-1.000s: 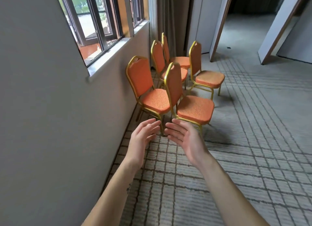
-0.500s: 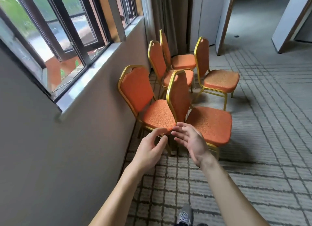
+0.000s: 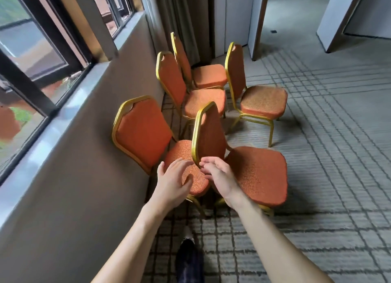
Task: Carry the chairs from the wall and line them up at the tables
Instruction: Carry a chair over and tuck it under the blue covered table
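Reaching for the nearest chair, left hand spread open; right hand loosely curled at its rounded gold metal frame, grip unclear. Speckled orange fabric padding.

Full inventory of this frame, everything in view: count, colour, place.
nearest chair: 1, orange, gold frame, at the hands
other chairs: 4, orange, gold frames, along the wall beyond
windows: 2 sections, dark frames, left wall
sill: 1, grey, under the windows
curtain: 1, grey-brown, far corner
door panels: at least 2, white, brown edges, far end
carpet: 1, grey with dark grid, floor
shoe: 1, dark, bottom centre
left hand: 1, fingers straight, beside nearest chair's back
right hand: 1, fingertips at that back's gold frame, grip unclear
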Motion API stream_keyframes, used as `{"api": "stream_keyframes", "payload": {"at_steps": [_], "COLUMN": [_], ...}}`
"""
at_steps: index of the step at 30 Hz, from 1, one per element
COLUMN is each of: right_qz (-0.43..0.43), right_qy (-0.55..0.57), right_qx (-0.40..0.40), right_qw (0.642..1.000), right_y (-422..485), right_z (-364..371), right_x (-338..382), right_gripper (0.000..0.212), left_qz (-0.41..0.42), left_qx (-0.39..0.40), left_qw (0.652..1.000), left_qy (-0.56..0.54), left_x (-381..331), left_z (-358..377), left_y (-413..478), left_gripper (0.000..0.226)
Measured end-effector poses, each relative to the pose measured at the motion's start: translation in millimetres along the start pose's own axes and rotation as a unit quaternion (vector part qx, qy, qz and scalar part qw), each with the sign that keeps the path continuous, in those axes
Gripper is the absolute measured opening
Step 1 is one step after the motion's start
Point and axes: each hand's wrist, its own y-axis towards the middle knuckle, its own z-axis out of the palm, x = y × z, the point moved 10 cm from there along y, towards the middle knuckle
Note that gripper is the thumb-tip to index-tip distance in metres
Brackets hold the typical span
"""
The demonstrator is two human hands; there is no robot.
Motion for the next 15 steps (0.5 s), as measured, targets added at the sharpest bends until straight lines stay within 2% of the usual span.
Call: {"api": "stream_keyframes", "payload": {"at_steps": [5,8,15], "right_qz": [0.020,0.026,0.023], "right_qy": [-0.062,-0.145,-0.205], "right_qx": [-0.024,-0.041,-0.044], "right_qw": [0.998,0.988,0.977], "right_y": [84.9,125.5,212.4], "right_z": [12.7,21.3,31.1], "right_x": [2.3,7.1,15.8], "right_gripper": [0.030,0.045,0.052], "left_qz": [0.009,0.032,0.078], "left_qx": [0.040,0.060,0.129], "left_qw": [0.999,0.997,0.984], "left_qy": [0.009,0.022,0.094], "left_x": [50.8,68.6,91.9], "left_z": [9.6,11.2,29.6], "left_y": [94.1,145.2,242.9], "left_gripper": [0.048,0.050,0.063]}}
